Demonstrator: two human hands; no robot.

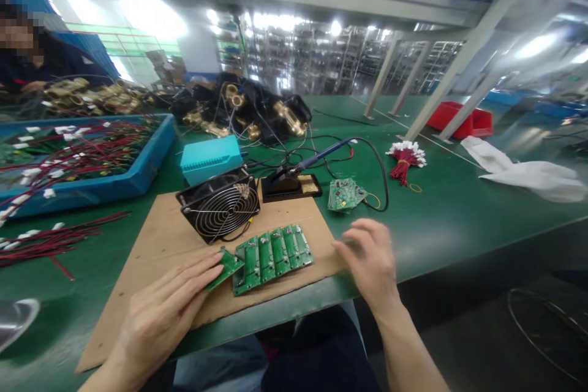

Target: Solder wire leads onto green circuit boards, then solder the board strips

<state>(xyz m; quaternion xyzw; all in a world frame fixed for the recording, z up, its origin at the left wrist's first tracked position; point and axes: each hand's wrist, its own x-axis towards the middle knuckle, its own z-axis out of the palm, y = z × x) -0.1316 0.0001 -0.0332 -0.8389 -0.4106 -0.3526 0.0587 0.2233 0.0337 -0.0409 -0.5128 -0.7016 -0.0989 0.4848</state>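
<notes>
My left hand (172,297) is closed on a small green circuit board (226,266), its fingers lying over the board's left part. Directly to the right, several green circuit boards (273,257) stand in an overlapping, slanted row on a sheet of brown cardboard (160,226). My right hand (370,257) hovers by the cardboard's right edge, slightly blurred. Its fingers are loosely bent, thumb apart, and nothing shows between them. Beyond it lies a stack of green circuit boards (344,195).
Behind the row are a black fan (225,205), a teal box (211,159) and a soldering iron (321,154) on its stand (291,187). A blue bin (151,159) of red-wired parts stands left. Bundled wires (404,162) lie right. A person (46,55) sits across the table.
</notes>
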